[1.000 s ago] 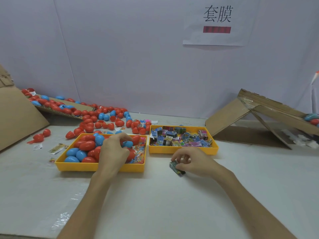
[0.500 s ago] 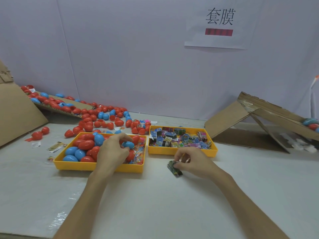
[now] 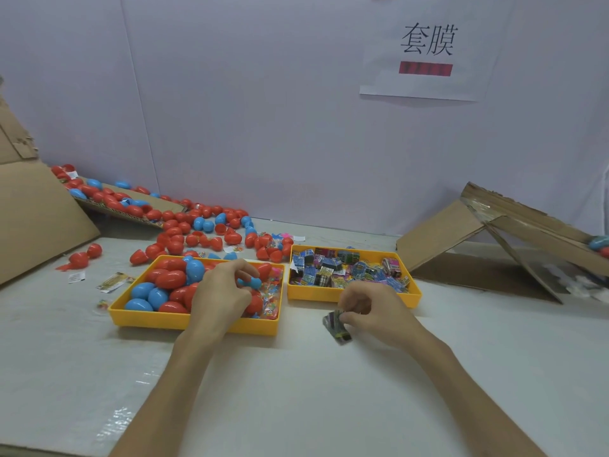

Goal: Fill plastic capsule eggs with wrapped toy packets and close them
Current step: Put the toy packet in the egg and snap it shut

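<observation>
My left hand (image 3: 221, 293) rests over the left yellow tray (image 3: 194, 324), its fingers pinching a small blue egg piece (image 3: 251, 283). That tray holds red and blue capsule eggs (image 3: 171, 279) and small clear packets at its right end. My right hand (image 3: 375, 310) sits on the table in front of the right yellow tray (image 3: 354, 297) and holds a dark wrapped toy packet (image 3: 336, 325) by its top edge. The right tray is full of colourful wrapped toy packets (image 3: 342, 267).
Many loose red and blue eggs (image 3: 201, 225) lie behind the left tray and on a cardboard flap (image 3: 131, 206). A cardboard sheet (image 3: 36, 219) leans at the left. A folded cardboard ramp (image 3: 494, 232) stands at the right. A paper sign (image 3: 428, 54) hangs on the wall.
The head view has tilted, so everything sits slightly lower in the frame. My left hand stays over the tray with the blue piece. My right hand still grips the packet, shifted slightly.
</observation>
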Motion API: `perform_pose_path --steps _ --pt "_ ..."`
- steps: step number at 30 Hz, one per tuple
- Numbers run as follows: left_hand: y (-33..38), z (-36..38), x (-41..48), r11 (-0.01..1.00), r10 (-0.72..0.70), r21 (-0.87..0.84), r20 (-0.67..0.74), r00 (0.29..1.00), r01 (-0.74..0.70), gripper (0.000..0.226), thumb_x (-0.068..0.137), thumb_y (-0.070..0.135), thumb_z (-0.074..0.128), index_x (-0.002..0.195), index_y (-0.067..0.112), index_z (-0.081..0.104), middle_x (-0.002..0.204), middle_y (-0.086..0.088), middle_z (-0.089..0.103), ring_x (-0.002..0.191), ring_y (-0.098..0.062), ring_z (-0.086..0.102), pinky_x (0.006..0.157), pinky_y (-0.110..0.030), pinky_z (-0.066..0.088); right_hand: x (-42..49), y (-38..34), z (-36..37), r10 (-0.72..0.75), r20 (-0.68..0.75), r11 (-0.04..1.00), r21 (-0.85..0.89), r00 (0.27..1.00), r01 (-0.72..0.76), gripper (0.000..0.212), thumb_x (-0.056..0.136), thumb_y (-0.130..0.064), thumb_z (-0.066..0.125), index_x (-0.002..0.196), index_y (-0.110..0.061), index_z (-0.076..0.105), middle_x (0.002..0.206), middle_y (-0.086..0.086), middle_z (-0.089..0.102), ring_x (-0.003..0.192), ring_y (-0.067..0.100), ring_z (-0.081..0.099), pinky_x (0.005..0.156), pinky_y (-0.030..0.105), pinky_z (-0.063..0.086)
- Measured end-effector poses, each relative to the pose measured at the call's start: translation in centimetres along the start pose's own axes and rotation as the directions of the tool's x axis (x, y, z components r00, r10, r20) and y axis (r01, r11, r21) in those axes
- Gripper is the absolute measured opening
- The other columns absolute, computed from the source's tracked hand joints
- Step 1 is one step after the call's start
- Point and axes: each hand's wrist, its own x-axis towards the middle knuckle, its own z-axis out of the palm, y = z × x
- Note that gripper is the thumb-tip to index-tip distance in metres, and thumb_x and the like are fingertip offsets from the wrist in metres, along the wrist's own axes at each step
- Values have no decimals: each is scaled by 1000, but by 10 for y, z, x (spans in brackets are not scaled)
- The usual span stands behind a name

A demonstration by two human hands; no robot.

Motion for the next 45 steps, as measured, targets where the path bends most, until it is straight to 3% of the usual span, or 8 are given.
perform_pose_path --steps 6,11,14,19,26,31,38,45 --pt "0 5 -1 997 45 -54 -25 999 -46 33 87 -8 65 94 24 69 96 6 69 91 -11 64 63 -18 49 1 -2 1 1 17 999 -40 1000 0 24 83 -5 76 75 -26 70 70 -10 67 64 0 58 62 16 45" --pt "5 3 -4 978 143 -130 -152 978 -163 29 96 -3 56 93 22 72 91 6 70 89 -8 64 72 -15 46 2 -1 2 -3 31 999 -52 1000 4 18 86 -5 72 80 -21 74 73 -8 67 64 0 56 63 15 44" --pt "9 2 -4 968 191 -125 -194 962 -217 31 102 2 47 100 24 70 90 6 69 77 -2 62 64 -11 46 2 0 2 -13 40 997 -79 999 16 18 89 -5 70 84 -21 76 76 -9 69 66 -2 56 64 13 43" --pt "20 5 -14 898 303 -245 -257 918 -365 33 100 6 39 90 24 65 51 7 50 46 -10 48 41 -37 41 3 1 4 -27 24 997 -66 999 29 19 90 -5 69 91 -22 79 83 -13 72 74 2 60 67 13 45" --pt "39 27 -44 724 681 -282 142 718 -630 11 96 29 59 103 31 67 48 11 43 42 -9 37 50 -16 27 1 -2 7 -26 17 999 -41 1000 27 22 84 -6 73 86 -28 76 76 -11 69 66 0 59 62 12 43" --pt "41 39 -55 666 687 15 379 620 -746 26 99 47 52 118 46 70 63 8 64 63 -11 56 55 -21 30 1 -2 5 -6 38 1000 -20 999 7 20 82 -8 75 92 -25 77 80 -8 70 66 3 58 61 14 44" --pt "45 46 -53 658 565 245 464 682 -712 34 102 48 42 132 47 58 87 4 74 84 -18 65 70 -34 51 2 -4 5 7 44 999 -36 999 -5 23 84 -10 74 87 -33 74 78 -11 69 64 0 57 60 13 43" --pt "47 52 -54 687 511 297 452 731 -663 31 99 51 49 129 49 57 95 5 73 89 -19 65 67 -32 45 0 -5 5 27 42 1000 -5 999 -27 21 85 -10 74 89 -30 75 75 -11 68 63 -2 57 58 12 42"
